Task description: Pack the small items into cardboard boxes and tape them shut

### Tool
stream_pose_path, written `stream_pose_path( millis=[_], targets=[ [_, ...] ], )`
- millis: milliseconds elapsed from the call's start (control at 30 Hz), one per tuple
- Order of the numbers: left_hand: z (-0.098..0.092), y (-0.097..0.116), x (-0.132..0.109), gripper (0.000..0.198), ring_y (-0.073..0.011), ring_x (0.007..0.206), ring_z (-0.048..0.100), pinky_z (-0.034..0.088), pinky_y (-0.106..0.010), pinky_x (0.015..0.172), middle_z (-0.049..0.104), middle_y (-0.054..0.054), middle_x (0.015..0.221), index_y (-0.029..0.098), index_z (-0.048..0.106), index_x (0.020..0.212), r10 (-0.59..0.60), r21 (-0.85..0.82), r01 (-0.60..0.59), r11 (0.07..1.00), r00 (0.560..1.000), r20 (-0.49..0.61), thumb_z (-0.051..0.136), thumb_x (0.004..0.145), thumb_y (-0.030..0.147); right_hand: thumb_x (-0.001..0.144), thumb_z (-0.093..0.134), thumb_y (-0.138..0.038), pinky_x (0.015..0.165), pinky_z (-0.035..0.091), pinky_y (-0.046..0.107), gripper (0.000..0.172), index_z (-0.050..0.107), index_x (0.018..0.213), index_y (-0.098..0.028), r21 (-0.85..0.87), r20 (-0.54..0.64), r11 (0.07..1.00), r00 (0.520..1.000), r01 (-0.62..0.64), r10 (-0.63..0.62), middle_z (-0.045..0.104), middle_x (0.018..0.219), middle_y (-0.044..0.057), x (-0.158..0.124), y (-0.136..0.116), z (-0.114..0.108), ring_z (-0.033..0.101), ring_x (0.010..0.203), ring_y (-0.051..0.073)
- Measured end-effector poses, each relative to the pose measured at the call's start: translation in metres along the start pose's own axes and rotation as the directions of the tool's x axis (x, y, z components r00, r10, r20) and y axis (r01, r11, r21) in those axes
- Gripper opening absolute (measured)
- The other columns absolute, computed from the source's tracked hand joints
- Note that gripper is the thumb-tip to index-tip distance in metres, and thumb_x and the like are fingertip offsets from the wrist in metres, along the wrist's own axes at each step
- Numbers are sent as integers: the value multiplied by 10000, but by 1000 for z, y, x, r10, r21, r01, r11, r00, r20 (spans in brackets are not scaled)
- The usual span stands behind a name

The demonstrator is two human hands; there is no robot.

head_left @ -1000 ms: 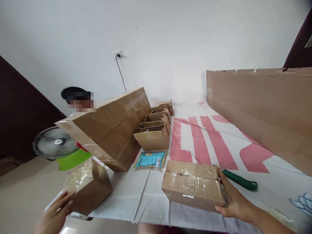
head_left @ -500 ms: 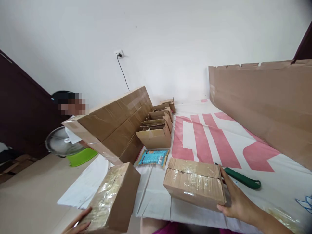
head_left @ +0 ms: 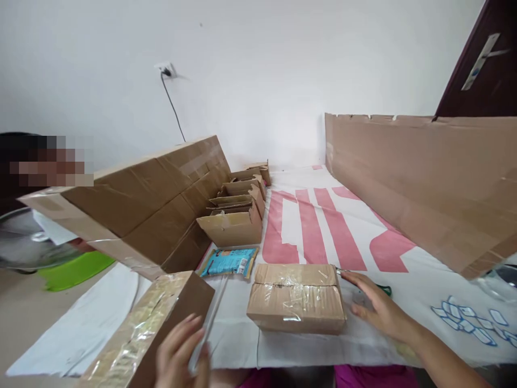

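Observation:
A taped brown cardboard box (head_left: pixel 297 307) lies on the cloth-covered table in front of me. My right hand (head_left: pixel 379 307) is just off its right end, fingers apart and holding nothing. Beneath that hand lies a green-handled cutting tool (head_left: pixel 385 290), mostly hidden, its metal tip showing by the box corner. A second taped carton (head_left: pixel 149 318) stands at the lower left. My left hand (head_left: pixel 181 350), smeared by motion, is in front of its right side with fingers spread; whether it touches the carton I cannot tell. A blue printed packet (head_left: pixel 229 262) rests behind the two boxes.
Several opened small cartons (head_left: pixel 236 226) stand in a row beside a long cardboard box (head_left: pixel 161 199). A cardboard panel (head_left: pixel 420 183) borders the right side. Blue-edged labels (head_left: pixel 468 318) lie at the right. Another person (head_left: pixel 24 161) is at the far left, near a fan (head_left: pixel 20 242).
My view has swung to the right. My right hand has let go of the box's right end. My left hand has left the carton's near left edge and moved rightward.

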State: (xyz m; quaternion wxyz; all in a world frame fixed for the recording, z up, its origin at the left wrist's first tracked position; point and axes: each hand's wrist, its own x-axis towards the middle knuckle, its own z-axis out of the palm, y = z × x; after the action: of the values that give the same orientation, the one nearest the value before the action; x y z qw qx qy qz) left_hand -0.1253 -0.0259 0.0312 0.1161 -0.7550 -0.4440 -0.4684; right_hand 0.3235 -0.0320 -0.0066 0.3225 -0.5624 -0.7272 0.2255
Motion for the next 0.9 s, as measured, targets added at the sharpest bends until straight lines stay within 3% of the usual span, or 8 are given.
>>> stream_pose_path(
  millis=[133,233,367,433,533,633,733,900],
  targets=[
    [61,52,12,426,-290,1276,468,500,-445,966,550,-104,1274,260,535,1261,123,-90,-108,990,975,186,572,863,111,886,516,-432,1013,459,534,419,629,1222,-208,-310,-151,940,984,-141,98,618,1282,152,1,35,-6,567,1191,337],
    [86,62,5,362,-276,1249,466,508,-434,947,573,-88,1191,271,600,1182,92,-65,-86,994,991,98,565,869,90,872,528,-334,938,511,519,405,622,1229,-166,-439,-145,887,986,-141,85,662,1195,153,-4,59,-4,624,1083,320],
    [97,63,-6,327,-264,1221,480,513,-426,935,579,-80,1152,268,640,1106,33,-84,-33,996,999,7,560,860,67,926,432,-292,844,563,463,350,623,1198,-184,-443,-218,889,976,-115,17,714,1058,117,-2,64,-8,677,955,277],
    [97,63,-8,345,-263,1232,473,512,-430,944,573,-83,1164,265,636,1118,28,-101,-27,995,1000,9,558,856,55,948,383,-309,799,582,440,355,602,1208,-207,-421,-299,901,954,-108,-25,716,1071,106,9,48,-18,689,958,272],
    [97,64,-9,373,-260,1252,459,503,-438,964,565,-86,1182,264,627,1127,25,-118,-23,993,1000,14,548,847,31,972,371,-323,767,586,364,371,525,1296,-227,-377,-321,926,938,1,-131,696,1143,91,31,0,-33,692,975,240],
    [99,65,-10,374,-259,1264,449,497,-445,976,563,-90,1184,256,625,1121,14,-122,-14,992,1000,2,536,842,22,978,426,-317,720,572,278,378,490,1347,-267,-333,-146,916,948,223,-284,713,1054,48,52,-62,-39,699,878,186],
    [100,66,-11,376,-260,1265,444,495,-454,977,560,-93,1178,250,622,1121,13,-129,-14,992,1000,-8,532,839,18,992,418,-284,694,562,246,371,502,1353,-269,-302,52,850,898,431,-437,716,963,29,69,-109,-29,692,796,148],
    [99,66,-12,372,-265,1251,448,500,-470,969,559,-95,1171,252,625,1122,20,-127,-20,992,1000,-6,536,839,28,992,420,-271,692,558,260,327,586,1272,-234,-362,165,736,817,572,-553,713,959,58,89,-136,-2,687,786,152]
  ],
)
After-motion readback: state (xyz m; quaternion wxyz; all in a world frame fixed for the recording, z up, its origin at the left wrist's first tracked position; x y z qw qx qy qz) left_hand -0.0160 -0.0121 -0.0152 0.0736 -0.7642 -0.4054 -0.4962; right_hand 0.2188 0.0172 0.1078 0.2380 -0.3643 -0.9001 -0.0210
